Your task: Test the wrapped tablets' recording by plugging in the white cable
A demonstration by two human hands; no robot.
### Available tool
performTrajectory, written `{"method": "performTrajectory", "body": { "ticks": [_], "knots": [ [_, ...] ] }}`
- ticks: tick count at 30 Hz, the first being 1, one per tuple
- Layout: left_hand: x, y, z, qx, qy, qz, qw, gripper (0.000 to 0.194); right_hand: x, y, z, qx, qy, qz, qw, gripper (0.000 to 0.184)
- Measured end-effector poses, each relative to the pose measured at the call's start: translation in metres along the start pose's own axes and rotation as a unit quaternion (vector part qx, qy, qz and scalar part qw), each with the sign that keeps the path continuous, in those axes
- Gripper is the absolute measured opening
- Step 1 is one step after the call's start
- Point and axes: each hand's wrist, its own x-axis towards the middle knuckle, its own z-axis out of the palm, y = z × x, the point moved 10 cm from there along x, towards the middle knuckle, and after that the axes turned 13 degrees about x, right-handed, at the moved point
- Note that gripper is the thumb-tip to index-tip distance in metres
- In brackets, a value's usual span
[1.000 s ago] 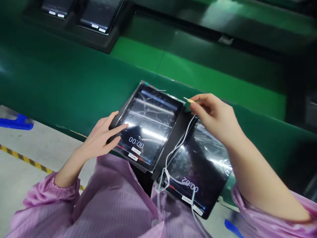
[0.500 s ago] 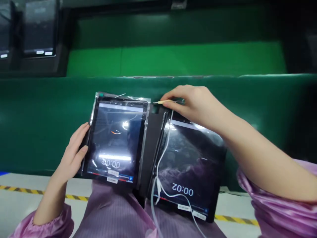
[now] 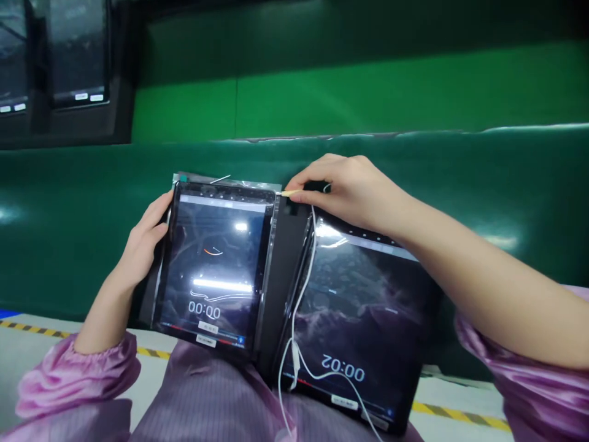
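Observation:
A tablet (image 3: 221,245) in clear film lies on the left, its lit screen reading 00:00. My left hand (image 3: 146,236) holds its left edge, thumb and fingers against the side. My right hand (image 3: 340,187) pinches a pale yellow earphone plug (image 3: 291,193) at the tablet's upper right corner. The plug's metal tip points left and meets the edge there; how far in it sits I cannot tell. Its white earphone cable (image 3: 301,294) runs down over a second tablet (image 3: 359,319) on the right, which reads 00:02 and lies partly under my right wrist.
Both tablets rest at the near edge of a dark green bench (image 3: 69,227), above my lap (image 3: 207,399). More tablets (image 3: 78,55) stand in a dark rack at the far left. Beyond the bench runs a bright green surface (image 3: 345,98). Yellow-black tape (image 3: 460,415) marks the floor.
My right hand has moved left, bringing the plug's tip to the left tablet's edge. My left hand has slid up along the tablet's left side. The view has shifted slightly.

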Motion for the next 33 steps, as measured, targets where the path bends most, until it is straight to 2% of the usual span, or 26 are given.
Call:
{"method": "performTrajectory", "body": {
  "ticks": [3,6,10,13,16,19,21,24,25,26,29,31,33],
  "knots": [
    [0.019,-0.002,0.001,-0.078,0.021,0.009,0.997,0.046,0.004,-0.002,0.002,0.021,-0.025,-0.017,0.999,0.013],
    [0.029,-0.005,0.003,-0.116,0.034,0.004,0.993,0.045,0.008,-0.008,0.004,0.0,-0.034,-0.047,0.998,0.016],
    [0.029,-0.001,0.005,-0.107,0.042,-0.008,0.993,0.044,0.007,-0.016,0.011,-0.049,-0.051,-0.067,0.995,0.021],
    [0.029,0.009,0.005,-0.084,0.042,0.007,0.996,0.042,0.002,-0.022,0.013,-0.081,-0.038,-0.078,0.993,0.023],
    [0.031,0.015,0.006,-0.058,0.042,0.022,0.997,0.049,-0.002,-0.021,0.014,-0.144,-0.02,-0.056,0.988,0.027],
    [0.033,0.011,0.011,-0.047,0.031,0.02,0.998,0.053,-0.006,-0.022,0.02,-0.218,-0.019,-0.026,0.975,0.035],
    [0.034,0.006,0.014,-0.047,0.026,0.019,0.998,0.054,-0.014,-0.037,0.019,-0.263,0.012,-0.015,0.965,0.036],
    [0.036,0.0,0.018,-0.043,0.023,0.02,0.999,0.052,-0.045,-0.082,0.021,-0.275,0.079,-0.017,0.958,0.03],
    [0.037,0.0,0.019,-0.04,0.021,0.021,0.999,0.051,-0.059,-0.099,0.028,-0.259,0.074,-0.024,0.963,0.028],
    [0.039,0.001,0.019,-0.035,0.019,0.026,0.999,0.051,-0.073,-0.112,0.043,-0.235,0.034,-0.028,0.971,0.026],
    [0.044,0.017,0.017,-0.001,0.02,0.061,0.998,0.052,-0.111,-0.131,0.082,-0.208,-0.055,0.013,0.976,0.025],
    [0.049,0.033,0.017,0.036,0.014,0.078,0.996,0.053,-0.124,-0.133,0.101,-0.217,-0.069,0.03,0.973,0.023],
    [0.054,0.046,0.019,0.08,-0.001,0.076,0.994,0.046,-0.125,-0.131,0.111,-0.242,-0.053,0.038,0.968,0.017]
  ]
}}
